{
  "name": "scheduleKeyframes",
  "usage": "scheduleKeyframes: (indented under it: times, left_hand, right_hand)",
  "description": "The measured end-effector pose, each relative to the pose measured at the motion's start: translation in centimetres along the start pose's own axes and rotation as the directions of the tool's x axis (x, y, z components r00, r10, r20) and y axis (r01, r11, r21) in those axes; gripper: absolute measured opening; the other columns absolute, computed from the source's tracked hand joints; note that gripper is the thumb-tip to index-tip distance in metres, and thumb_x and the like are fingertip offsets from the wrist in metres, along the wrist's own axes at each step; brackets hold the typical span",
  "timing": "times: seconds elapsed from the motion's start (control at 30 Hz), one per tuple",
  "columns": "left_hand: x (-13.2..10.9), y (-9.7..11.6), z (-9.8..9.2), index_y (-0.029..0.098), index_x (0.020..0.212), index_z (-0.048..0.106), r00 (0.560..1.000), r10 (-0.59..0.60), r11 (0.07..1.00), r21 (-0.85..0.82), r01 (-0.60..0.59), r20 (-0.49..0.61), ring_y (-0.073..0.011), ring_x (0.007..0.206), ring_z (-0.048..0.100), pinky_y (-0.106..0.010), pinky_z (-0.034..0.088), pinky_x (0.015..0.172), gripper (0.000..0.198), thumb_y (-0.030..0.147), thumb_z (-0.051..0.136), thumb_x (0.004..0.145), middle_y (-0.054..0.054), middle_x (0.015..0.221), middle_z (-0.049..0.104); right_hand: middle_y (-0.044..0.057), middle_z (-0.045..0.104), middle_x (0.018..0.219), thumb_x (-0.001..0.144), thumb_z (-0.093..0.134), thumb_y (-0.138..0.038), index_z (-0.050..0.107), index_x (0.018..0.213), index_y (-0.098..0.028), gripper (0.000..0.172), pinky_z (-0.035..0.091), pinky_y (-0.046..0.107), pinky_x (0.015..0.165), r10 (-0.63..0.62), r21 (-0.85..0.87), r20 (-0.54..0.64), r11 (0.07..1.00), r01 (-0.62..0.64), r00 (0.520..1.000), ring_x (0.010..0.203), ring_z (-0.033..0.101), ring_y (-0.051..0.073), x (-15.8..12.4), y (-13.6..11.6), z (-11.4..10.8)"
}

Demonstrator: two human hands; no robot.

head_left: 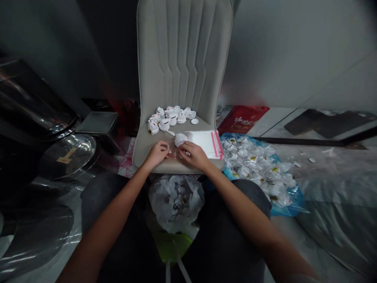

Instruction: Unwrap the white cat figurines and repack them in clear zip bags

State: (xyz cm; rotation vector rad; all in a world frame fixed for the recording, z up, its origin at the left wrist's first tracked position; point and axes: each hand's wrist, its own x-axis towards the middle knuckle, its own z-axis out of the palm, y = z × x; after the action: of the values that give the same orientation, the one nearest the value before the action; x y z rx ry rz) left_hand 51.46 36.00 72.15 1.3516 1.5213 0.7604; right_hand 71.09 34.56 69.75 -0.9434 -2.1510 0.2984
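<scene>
On the chair seat (144,157), a clear plastic bag (171,136) lies between my hands with a small white figurine (180,139) that appears to be inside it. My left hand (159,152) pinches the near left edge of the bag. Fingers of my right hand (193,154) are closed on its near right edge, just below the figurine. Beside the right hand is a stack of clear bags (203,142) with pink strips. Behind, several white figurines (173,118) and small white discs (194,121) sit toward the backrest.
A blue bag (294,202) on the floor at right holds many wrapped figurines (272,173). Between my knees stands a bin lined with a whitish bag (159,208). Metal canisters (73,153) stand at left. Behind the chair's right side leans a red bag (243,120).
</scene>
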Motion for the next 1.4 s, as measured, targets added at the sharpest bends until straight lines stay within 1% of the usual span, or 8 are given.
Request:
scheduleKeyframes:
  times: [0.2,0.37,0.53,0.77,0.9,1.17,1.3,1.4]
  left_hand:
    - [0.3,0.3,0.2,0.013,0.118,0.05,0.999,-0.048,0.995,-0.085,0.049,0.019,-0.0085,0.055,0.06,-0.019,0.046,0.06,0.043,0.007,0.066,0.079,0.003,0.068,0.067]
    - [0.4,0.1,0.3,0.013,0.117,0.053,0.998,-0.057,0.986,-0.158,0.058,0.008,-0.0119,0.067,0.066,-0.022,0.05,0.069,0.048,0.01,0.073,0.074,-0.001,0.075,0.071]
    - [0.2,0.2,0.4,0.014,0.114,0.053,0.997,-0.069,0.964,-0.256,0.074,0.031,-0.0105,0.064,0.066,-0.021,0.048,0.065,0.045,0.011,0.073,0.074,0.0,0.072,0.07]
    - [0.4,0.0,0.1,0.015,0.101,0.055,1.0,-0.005,0.979,-0.202,0.009,0.022,-0.0089,0.061,0.064,-0.017,0.047,0.058,0.028,0.007,0.065,0.076,0.004,0.064,0.066]
    - [0.5,0.0,-0.1,0.015,0.104,0.055,0.999,-0.005,0.987,-0.162,0.011,0.033,-0.0092,0.062,0.065,-0.017,0.047,0.06,0.033,0.008,0.067,0.074,0.004,0.066,0.066]
    - [0.4,0.0,-0.1,0.016,0.118,0.05,0.999,-0.045,0.994,-0.104,0.043,-0.014,-0.0101,0.062,0.063,-0.023,0.052,0.064,0.049,0.009,0.069,0.073,0.003,0.077,0.067]
    - [0.2,0.3,-0.2,0.016,0.118,0.05,0.997,-0.078,0.987,-0.136,0.08,0.015,-0.0081,0.064,0.064,-0.02,0.052,0.065,0.049,0.006,0.068,0.074,0.003,0.077,0.068]
    - [0.1,0.4,-0.4,0.015,0.114,0.054,0.994,-0.089,0.985,-0.143,0.098,0.064,-0.0087,0.063,0.065,-0.02,0.051,0.065,0.04,0.011,0.07,0.077,0.001,0.076,0.069]
  right_hand:
    - [0.007,0.067,0.097,0.095,0.056,-0.022,0.065,0.104,-0.018,0.014,0.046,0.027,0.076,0.105,0.082,0.104,0.99,-0.113,0.989,0.083,0.061,0.017,0.5,-0.3,2.5]
    - [0.007,0.068,0.094,0.095,0.057,-0.023,0.065,0.103,-0.019,0.012,0.047,0.028,0.076,0.117,0.043,0.062,0.992,-0.119,0.991,0.085,0.063,0.019,0.7,-0.3,2.7]
    - [0.007,0.069,0.093,0.095,0.057,-0.024,0.067,0.098,-0.018,0.011,0.047,0.029,0.077,0.117,0.004,0.043,0.993,-0.118,0.992,0.087,0.063,0.019,0.6,-0.1,2.6]
    - [0.006,0.069,0.095,0.092,0.058,-0.016,0.069,0.097,-0.018,0.012,0.047,0.028,0.08,0.089,0.132,0.085,0.986,-0.099,0.992,0.089,0.063,0.018,0.8,0.0,2.0]
    - [0.006,0.068,0.096,0.093,0.057,-0.018,0.068,0.102,-0.017,0.014,0.046,0.027,0.077,0.099,0.151,0.084,0.982,-0.111,0.992,0.086,0.061,0.017,1.0,-0.2,1.7]
    - [0.007,0.068,0.095,0.094,0.059,-0.022,0.069,0.102,-0.016,0.014,0.045,0.027,0.075,0.111,0.103,0.14,0.987,-0.126,0.984,0.084,0.063,0.018,0.9,-0.7,2.3]
    - [0.006,0.068,0.094,0.095,0.06,-0.026,0.069,0.101,-0.018,0.014,0.045,0.026,0.073,0.13,0.08,0.118,0.987,-0.14,0.985,0.082,0.063,0.016,0.9,-0.8,2.3]
    - [0.006,0.068,0.094,0.093,0.062,-0.023,0.07,0.097,-0.019,0.009,0.044,0.025,0.071,0.125,0.063,0.126,0.989,-0.134,0.984,0.081,0.062,0.016,0.9,-0.7,2.4]
